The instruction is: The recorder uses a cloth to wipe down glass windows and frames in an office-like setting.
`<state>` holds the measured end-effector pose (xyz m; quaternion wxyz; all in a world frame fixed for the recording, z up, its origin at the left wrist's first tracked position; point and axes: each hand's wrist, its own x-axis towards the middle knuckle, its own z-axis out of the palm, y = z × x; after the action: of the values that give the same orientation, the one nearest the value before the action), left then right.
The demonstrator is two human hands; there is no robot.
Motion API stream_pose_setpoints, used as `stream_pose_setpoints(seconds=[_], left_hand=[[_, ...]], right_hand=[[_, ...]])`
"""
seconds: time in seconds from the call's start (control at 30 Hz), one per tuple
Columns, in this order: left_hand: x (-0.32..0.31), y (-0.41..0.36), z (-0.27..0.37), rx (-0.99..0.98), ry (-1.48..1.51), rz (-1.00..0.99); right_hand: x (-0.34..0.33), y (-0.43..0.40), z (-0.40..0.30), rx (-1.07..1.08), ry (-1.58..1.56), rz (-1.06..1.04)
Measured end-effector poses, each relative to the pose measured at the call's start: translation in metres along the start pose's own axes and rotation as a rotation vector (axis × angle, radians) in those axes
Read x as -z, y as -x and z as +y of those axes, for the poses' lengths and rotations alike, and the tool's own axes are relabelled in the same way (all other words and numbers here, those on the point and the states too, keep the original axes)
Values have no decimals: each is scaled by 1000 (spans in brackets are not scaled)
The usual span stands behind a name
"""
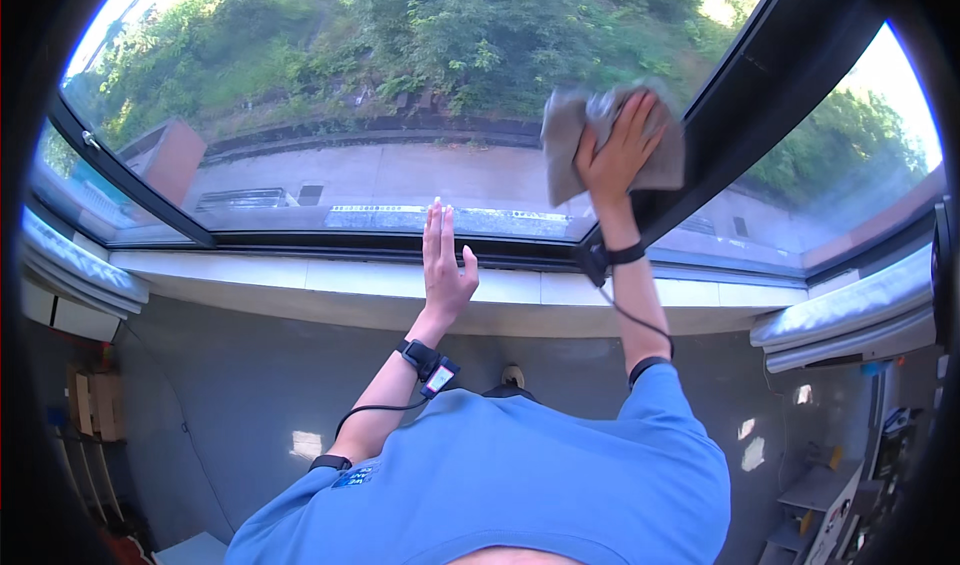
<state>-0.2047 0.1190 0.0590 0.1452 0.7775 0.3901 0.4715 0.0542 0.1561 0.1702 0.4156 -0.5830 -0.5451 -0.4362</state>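
Observation:
My right hand (622,148) lies spread on a grey-beige cloth (566,145) against the window glass (420,62), close to a thick dark frame post (750,77). The cloth is folded or bunched, and slightly blurred; part of it is covered by the fingers. My left hand (448,272) is raised over the window sill (360,276), holding nothing. Its fingers are straight and close together, with the thumb apart. Whether its fingertips touch the glass, I cannot tell.
A dark lower window rail (337,253) runs along the sill. At the left stands a slanted frame bar with a latch (91,140). Rolled-up silvery material (840,317) flanks the sill at both ends. Cardboard boxes (97,403) and a grey shelf unit (821,486) stand behind me.

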Motion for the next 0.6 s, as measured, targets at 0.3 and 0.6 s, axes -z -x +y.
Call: stream_pose_setpoints(seconds=[0.3, 0.6], left_hand=[[2, 1, -12, 14, 73, 50], [6, -3, -4, -125, 116, 77]], right_hand=[[30, -199, -76, -13, 109, 303], [-66, 11, -123, 189, 54, -132]])
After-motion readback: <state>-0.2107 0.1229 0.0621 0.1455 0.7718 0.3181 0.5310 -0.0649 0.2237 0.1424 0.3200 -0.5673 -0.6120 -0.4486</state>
